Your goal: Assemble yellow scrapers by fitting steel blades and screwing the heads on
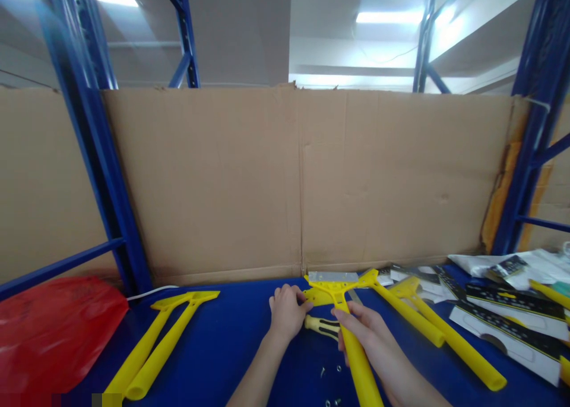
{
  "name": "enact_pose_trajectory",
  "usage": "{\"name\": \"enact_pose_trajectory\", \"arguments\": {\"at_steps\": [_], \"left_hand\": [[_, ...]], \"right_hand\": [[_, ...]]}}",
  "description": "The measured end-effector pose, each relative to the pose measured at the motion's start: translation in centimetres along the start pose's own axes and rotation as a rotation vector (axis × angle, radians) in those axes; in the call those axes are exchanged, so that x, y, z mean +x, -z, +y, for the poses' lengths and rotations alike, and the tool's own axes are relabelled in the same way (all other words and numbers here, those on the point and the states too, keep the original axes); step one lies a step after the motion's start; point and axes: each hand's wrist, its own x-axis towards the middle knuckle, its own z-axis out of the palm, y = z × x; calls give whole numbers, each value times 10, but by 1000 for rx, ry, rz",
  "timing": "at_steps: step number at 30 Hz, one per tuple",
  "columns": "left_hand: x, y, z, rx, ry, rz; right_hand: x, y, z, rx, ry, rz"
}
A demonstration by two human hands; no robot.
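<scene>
Yellow plastic fills the right hand in the head view: its thumb and fingers are closed round the upper handle of a scraper, just below the neck. The scraper's head, with a grey metal blade along its top edge, lies beyond that hand, toward the cardboard wall, while the lower handle runs back to the picture's bottom edge.

The left hand is just to the left of the scraper's head, its fingers curled and its thumb pointing right, at the edge of a flat yellow piece. Whether it pinches that piece or only touches it, I cannot tell.

Between the hands, a screwdriver handle, cream with black, lies on the blue surface, partly hidden at its right end. Small metal fasteners are scattered nearer the viewer, left of the held handle. Two yellow scrapers lie well to the left, near a red bag; more yellow scrapers lie to the right, beside black-and-white packaging.
</scene>
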Motion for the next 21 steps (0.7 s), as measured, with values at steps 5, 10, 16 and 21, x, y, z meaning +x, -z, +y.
{"name": "enact_pose_trajectory", "arguments": {"at_steps": [5,10,16,21], "left_hand": [[4,3,-10,-201,-44,37],[10,25,-20,-374,-109,166],[-4,67,-41,-385,-189,371],[-21,84,-55,-138,-211,326]], "right_hand": [[-2,-1,-2,-18,9,-12],[-5,-2,-5,-12,22,-38],[-4,-3,-2,-11,16,-76],[-1,-3,5,-50,-3,-63]]}}
